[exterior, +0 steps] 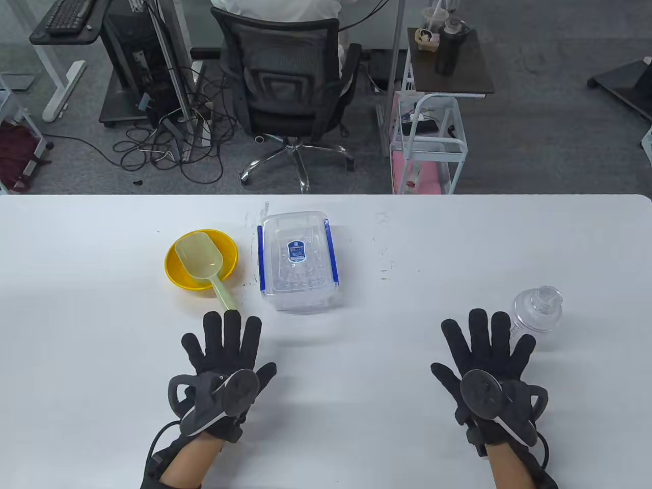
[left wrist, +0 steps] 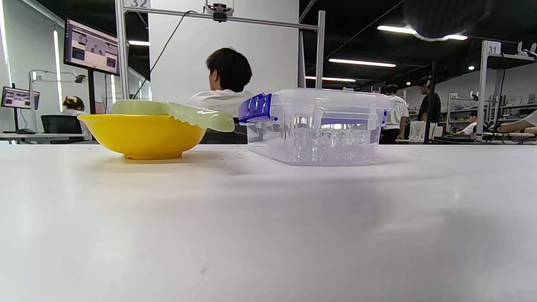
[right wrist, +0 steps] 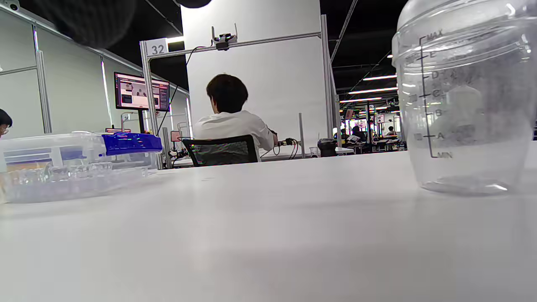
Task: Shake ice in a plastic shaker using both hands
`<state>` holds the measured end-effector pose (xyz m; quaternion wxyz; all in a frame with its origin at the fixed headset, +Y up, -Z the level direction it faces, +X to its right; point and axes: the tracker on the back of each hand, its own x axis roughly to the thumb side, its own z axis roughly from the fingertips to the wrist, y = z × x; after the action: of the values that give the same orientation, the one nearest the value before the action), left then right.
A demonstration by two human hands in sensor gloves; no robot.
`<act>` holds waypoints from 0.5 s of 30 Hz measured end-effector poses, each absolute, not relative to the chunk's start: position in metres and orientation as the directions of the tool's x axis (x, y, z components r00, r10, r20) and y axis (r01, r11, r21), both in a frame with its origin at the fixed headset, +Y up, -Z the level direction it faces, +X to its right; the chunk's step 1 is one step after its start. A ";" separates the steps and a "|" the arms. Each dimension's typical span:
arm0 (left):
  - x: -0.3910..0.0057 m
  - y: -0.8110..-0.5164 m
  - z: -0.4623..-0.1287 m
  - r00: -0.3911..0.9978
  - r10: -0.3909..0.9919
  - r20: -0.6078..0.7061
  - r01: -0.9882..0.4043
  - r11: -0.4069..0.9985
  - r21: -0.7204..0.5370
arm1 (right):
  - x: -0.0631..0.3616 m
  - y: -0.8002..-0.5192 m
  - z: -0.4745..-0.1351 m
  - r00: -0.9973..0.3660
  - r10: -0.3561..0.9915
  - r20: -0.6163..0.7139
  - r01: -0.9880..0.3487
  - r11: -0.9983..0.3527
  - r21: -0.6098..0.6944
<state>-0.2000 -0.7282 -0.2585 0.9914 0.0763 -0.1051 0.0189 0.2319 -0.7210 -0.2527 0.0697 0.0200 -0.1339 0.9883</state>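
Left hand (exterior: 224,356) lies flat, fingers spread, holding nothing, just below the pale green scoop (exterior: 201,262) resting in a round yellow bowl (exterior: 175,254). Beside it sits a clear lidded box (exterior: 298,260) with blue clips. Right hand (exterior: 486,356) lies flat and spread too, empty; the clear plastic shaker (exterior: 537,310) stands upright just beyond its fingertips, near the table's (exterior: 102,331) right edge.
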 end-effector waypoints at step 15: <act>-0.198 -0.727 -0.254 0.966 0.062 0.251 -0.099 0.985 0.138 | 0.275 -0.653 -0.253 -0.945 0.315 -0.084 -0.231 -0.828 -0.510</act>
<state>-0.1977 -0.7272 -0.2538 0.9886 0.0748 -0.1237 0.0410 0.2748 -0.6531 -0.2533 0.1433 -0.0825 -0.2554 0.9526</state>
